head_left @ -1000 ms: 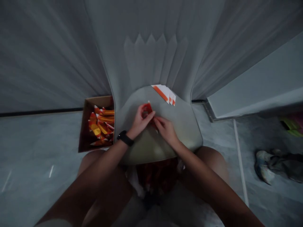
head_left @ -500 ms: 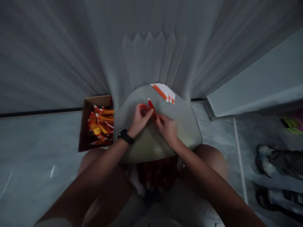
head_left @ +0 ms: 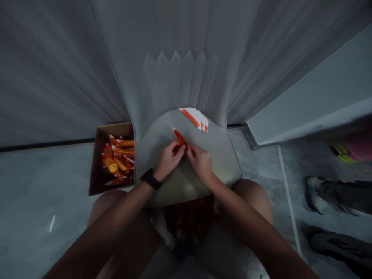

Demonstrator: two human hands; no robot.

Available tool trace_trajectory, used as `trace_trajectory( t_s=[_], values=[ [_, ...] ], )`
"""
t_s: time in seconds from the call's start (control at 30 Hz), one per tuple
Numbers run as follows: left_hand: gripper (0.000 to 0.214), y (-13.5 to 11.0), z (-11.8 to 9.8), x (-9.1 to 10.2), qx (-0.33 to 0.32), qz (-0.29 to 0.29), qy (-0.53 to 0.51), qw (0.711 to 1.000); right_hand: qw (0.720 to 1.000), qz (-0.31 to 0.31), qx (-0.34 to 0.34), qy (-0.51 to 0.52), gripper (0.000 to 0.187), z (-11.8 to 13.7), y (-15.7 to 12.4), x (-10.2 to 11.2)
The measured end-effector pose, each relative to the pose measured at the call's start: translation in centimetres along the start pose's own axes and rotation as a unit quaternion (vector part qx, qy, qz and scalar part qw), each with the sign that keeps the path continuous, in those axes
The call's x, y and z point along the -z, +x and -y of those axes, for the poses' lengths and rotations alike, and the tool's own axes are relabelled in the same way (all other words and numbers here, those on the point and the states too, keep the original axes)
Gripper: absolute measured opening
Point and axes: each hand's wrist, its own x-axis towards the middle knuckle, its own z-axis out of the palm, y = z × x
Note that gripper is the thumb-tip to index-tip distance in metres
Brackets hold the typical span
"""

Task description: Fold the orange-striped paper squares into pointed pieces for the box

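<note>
Behind the chair, a grey streaked backdrop (head_left: 58,73) is rising from the pale floor (head_left: 55,197), and a grey backrest (head_left: 174,31) with a zigzag-topped pattern is standing above the seat (head_left: 187,190). Over the middle of this seat, both hands are working close together on an orange folded piece (head_left: 179,136), whose white-tipped end is pointing toward the back left of the seat. The left hand (head_left: 168,158), with a black wristband (head_left: 151,178) behind it, is pinching the lower part of the piece between thumb and fingers; the right hand (head_left: 201,162) is gripping its lower end just beside, thumb and fingertips closed together. Near the back edge, right of centre, several white-and-orange strips (head_left: 193,117) are lying overlapped in a fan, well apart from the fingers. Beside the left edge, an open cardboard box (head_left: 114,128) is holding a heap of orange, yellow and white pieces (head_left: 119,157); the chair is hiding its right side. Beyond the right edge, another person's dark-clothed legs (head_left: 343,193) and a shoe (head_left: 315,195) are showing on the floor.
</note>
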Motion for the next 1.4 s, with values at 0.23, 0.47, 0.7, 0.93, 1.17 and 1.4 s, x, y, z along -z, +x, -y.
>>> trace_trajectory(
  t_s=[0.23, 0.47, 0.7, 0.93, 1.17, 1.4],
  values=[
    [0.033, 1.1, 0.4, 2.5, 0.012, 0.059, -0.045, 0.997, 0.973, 0.051, -0.054, 0.219, 0.036, -1.6, 1.4, 0.7],
    [0.037, 1.4, 0.6, 3.6, 0.007, 0.095, -0.048, 0.994, 0.936, 0.094, -0.094, 0.327, 0.039, -1.7, 1.6, 0.7],
    [0.038, 1.5, 0.7, 3.5, -0.007, 0.086, -0.045, 0.995, 0.967, 0.092, -0.049, 0.234, 0.040, -2.0, 1.3, 0.5],
    [0.039, 1.9, 1.4, 3.2, -0.001, 0.089, -0.047, 0.995, 0.984, 0.089, 0.009, 0.152, 0.039, -2.0, 1.7, 1.2],
    [0.039, 2.4, 2.1, 2.9, 0.005, 0.060, -0.040, 0.997, 0.986, 0.101, -0.001, 0.135, 0.033, -1.7, 1.2, 0.8],
    [0.041, 2.0, 1.6, 2.4, 0.020, 0.061, -0.046, 0.997, 0.989, 0.087, -0.044, 0.113, 0.033, -1.7, 1.3, 0.5]
  ],
)
